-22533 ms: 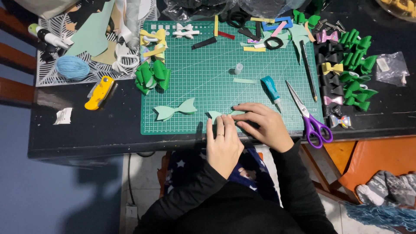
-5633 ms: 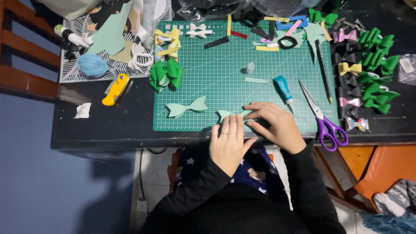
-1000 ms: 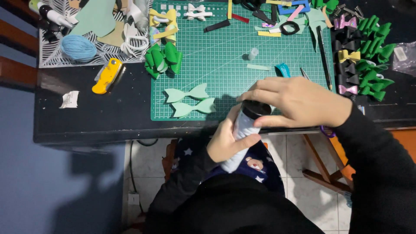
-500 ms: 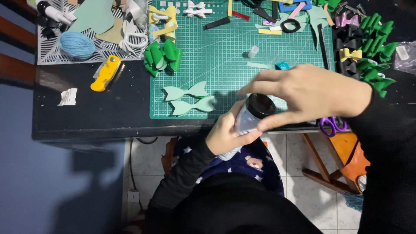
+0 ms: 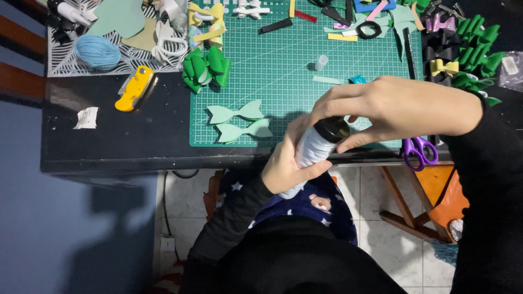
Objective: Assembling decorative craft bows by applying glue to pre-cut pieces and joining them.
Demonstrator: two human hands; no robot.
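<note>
While the left hand [image 5: 283, 166] wraps the white bottle [image 5: 310, 152], right hand [image 5: 397, 111] fingertips [image 5: 348, 144] pinch its black cap [image 5: 332, 129] above the green cutting mat [image 5: 283, 71].

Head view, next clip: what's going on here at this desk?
A person at a craft table holds a white bottle in the left hand, while the right hand grips its black cap with the fingertips. The bottle is lifted above the table's near edge. On the green cutting mat lie two pale green bow shapes, side by side. Purple scissors sit under the right wrist, and a yellow cutter lies left of the mat.
</note>
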